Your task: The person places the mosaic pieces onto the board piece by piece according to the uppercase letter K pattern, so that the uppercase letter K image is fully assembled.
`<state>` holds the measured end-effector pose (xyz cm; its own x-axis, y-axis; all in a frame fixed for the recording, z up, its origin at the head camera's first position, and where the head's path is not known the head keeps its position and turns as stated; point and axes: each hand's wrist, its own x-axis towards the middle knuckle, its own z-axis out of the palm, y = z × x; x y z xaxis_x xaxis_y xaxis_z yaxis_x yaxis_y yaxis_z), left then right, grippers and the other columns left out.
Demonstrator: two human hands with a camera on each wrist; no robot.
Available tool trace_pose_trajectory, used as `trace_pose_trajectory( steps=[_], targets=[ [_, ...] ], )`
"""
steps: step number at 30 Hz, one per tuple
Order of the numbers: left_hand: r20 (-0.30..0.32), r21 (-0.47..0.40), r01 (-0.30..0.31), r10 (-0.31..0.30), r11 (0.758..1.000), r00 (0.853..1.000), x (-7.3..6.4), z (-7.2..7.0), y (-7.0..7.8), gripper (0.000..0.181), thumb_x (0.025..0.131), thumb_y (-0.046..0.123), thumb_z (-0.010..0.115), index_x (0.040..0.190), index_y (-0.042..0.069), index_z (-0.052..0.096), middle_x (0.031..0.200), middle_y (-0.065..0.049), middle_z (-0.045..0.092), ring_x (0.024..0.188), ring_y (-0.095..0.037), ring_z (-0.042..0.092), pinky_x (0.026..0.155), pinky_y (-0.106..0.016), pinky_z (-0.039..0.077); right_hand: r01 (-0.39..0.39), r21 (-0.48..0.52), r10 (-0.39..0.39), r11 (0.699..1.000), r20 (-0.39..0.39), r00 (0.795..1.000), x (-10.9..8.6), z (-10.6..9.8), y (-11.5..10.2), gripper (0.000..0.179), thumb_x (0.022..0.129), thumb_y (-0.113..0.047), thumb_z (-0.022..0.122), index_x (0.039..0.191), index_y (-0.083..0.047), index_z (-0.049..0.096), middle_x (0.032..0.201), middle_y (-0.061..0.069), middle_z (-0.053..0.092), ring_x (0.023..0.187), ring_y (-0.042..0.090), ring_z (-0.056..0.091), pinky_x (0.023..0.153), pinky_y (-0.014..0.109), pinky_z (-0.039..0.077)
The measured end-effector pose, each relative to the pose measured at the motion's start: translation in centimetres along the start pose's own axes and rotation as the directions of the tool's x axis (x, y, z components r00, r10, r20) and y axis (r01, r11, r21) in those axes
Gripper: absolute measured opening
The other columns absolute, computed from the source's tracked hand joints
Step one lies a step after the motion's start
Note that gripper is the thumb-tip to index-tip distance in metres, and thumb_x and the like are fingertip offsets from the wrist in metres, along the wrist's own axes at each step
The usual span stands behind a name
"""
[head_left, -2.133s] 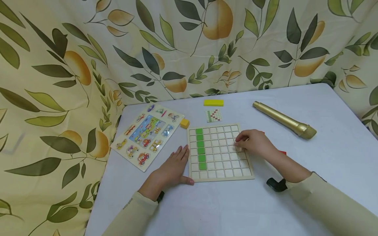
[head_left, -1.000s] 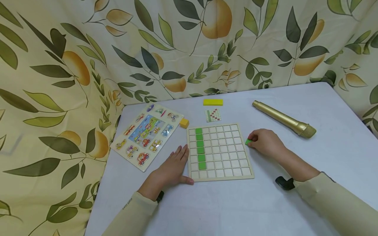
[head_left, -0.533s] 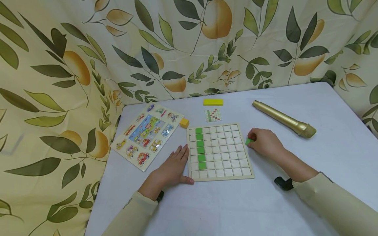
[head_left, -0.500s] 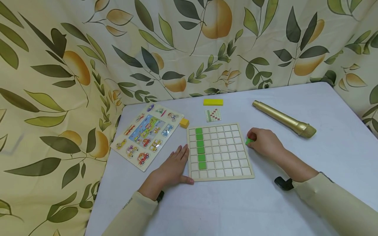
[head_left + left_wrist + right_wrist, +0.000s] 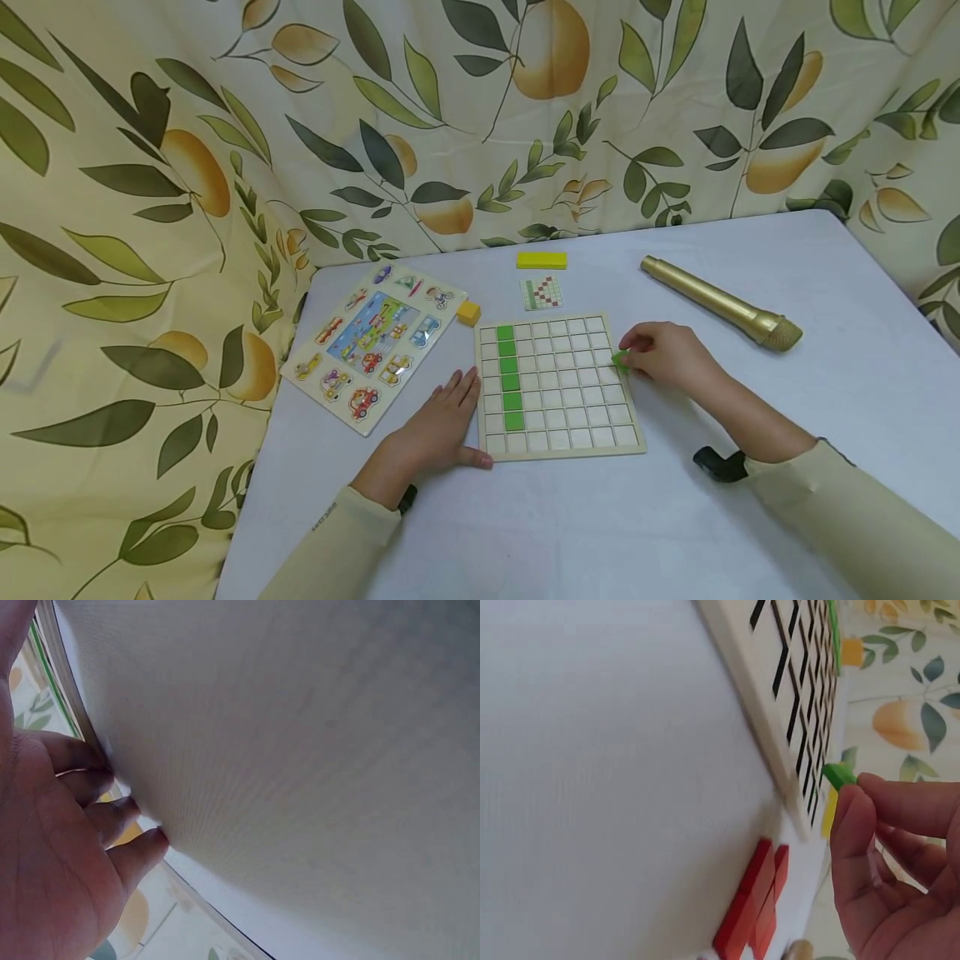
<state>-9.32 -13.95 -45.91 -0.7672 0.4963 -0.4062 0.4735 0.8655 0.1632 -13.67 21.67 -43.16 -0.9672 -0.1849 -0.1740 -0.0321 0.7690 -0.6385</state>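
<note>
A pale wooden grid board (image 5: 580, 397) lies in the middle of the table, with a column of green square tiles (image 5: 512, 381) in its second column from the left. My right hand (image 5: 667, 357) pinches a small green tile (image 5: 619, 359) between thumb and index finger, over the board's right edge. In the right wrist view this tile (image 5: 838, 775) sticks out past the fingertips. My left hand (image 5: 442, 425) lies spread along the board's left edge, palm down, fingertips at the rim. Its outstretched fingers (image 5: 142, 855) show in the left wrist view.
Red blocks (image 5: 750, 907) lie right of the board, hidden behind my right arm in the head view. Behind the board are a pattern card (image 5: 542, 293) and a yellow bar (image 5: 542, 260). A picture puzzle (image 5: 356, 400), an orange-yellow block (image 5: 468, 312) and a gold microphone (image 5: 720, 302) flank it.
My right hand has gone from over the board out to its right side, where a green tile shows in its fingers, then slightly back left over the edge. The left hand has stayed put.
</note>
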Motion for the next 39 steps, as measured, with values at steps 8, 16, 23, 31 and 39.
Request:
trace_pose_trajectory(
  steps=[8, 16, 23, 31, 39],
  targets=[
    [0.004, -0.007, -0.002, 0.002, 1.000, 1.000, 0.0, 0.0, 0.0, 0.127, 0.075, 0.071, 0.071, 0.161, 0.003, 0.008, 0.169, -0.010, 0.001, 0.154, -0.030, 0.000, 0.122, -0.046, 0.015, -0.058, 0.161, 0.046, 0.985, 0.078, 0.996, 0.1, 1.3, -1.5, 0.018, 0.091, -0.015, 0.074, 0.102, -0.002, 0.068, 0.086, 0.006, 0.067, 0.070, 0.018, 0.068, 0.066, 0.030, 0.052],
    [0.002, -0.015, 0.002, -0.002, 1.000, 1.000, 0.0, 0.0, -0.1, 0.128, 0.074, 0.071, 0.072, 0.161, 0.004, 0.008, 0.169, -0.010, 0.001, 0.154, -0.030, 0.000, 0.122, -0.046, 0.015, -0.105, 0.205, 0.078, 0.973, 0.137, 0.987, 0.2, 3.1, -3.1, 0.019, 0.091, -0.019, 0.075, 0.103, -0.005, 0.068, 0.085, 0.005, 0.067, 0.072, 0.021, 0.069, 0.072, 0.032, 0.052],
    [0.003, -0.010, 0.006, -0.006, 1.000, 1.000, 0.1, 0.2, -0.2, 0.128, 0.073, 0.072, 0.072, 0.162, 0.005, 0.008, 0.169, -0.009, 0.000, 0.154, -0.029, -0.001, 0.122, -0.046, 0.014, -0.092, 0.226, 0.057, 0.970, 0.157, 0.986, 0.4, 4.9, -4.0, 0.017, 0.090, -0.020, 0.076, 0.099, -0.007, 0.070, 0.081, 0.004, 0.067, 0.071, 0.020, 0.067, 0.068, 0.031, 0.054],
    [0.005, 0.001, 0.008, -0.008, 1.000, 1.000, 0.1, 0.1, -0.1, 0.128, 0.074, 0.072, 0.071, 0.162, 0.005, 0.008, 0.169, -0.009, 0.001, 0.154, -0.030, 0.000, 0.122, -0.046, 0.015, -0.046, 0.257, -0.006, 0.965, 0.196, 0.981, -0.2, 6.7, -5.4, 0.013, 0.089, -0.017, 0.077, 0.092, -0.007, 0.069, 0.076, 0.005, 0.067, 0.067, 0.020, 0.066, 0.065, 0.031, 0.053],
    [0.007, -0.020, 0.004, -0.004, 1.000, 1.000, 0.0, 0.0, -0.1, 0.128, 0.074, 0.072, 0.072, 0.162, 0.005, 0.007, 0.169, -0.009, 0.000, 0.154, -0.030, -0.001, 0.122, -0.046, 0.015, -0.033, 0.290, -0.037, 0.956, 0.234, 0.972, -0.9, 8.2, -6.6, 0.012, 0.088, -0.016, 0.079, 0.088, -0.008, 0.070, 0.074, 0.004, 0.066, 0.066, 0.019, 0.064, 0.063, 0.030, 0.054]
  ],
)
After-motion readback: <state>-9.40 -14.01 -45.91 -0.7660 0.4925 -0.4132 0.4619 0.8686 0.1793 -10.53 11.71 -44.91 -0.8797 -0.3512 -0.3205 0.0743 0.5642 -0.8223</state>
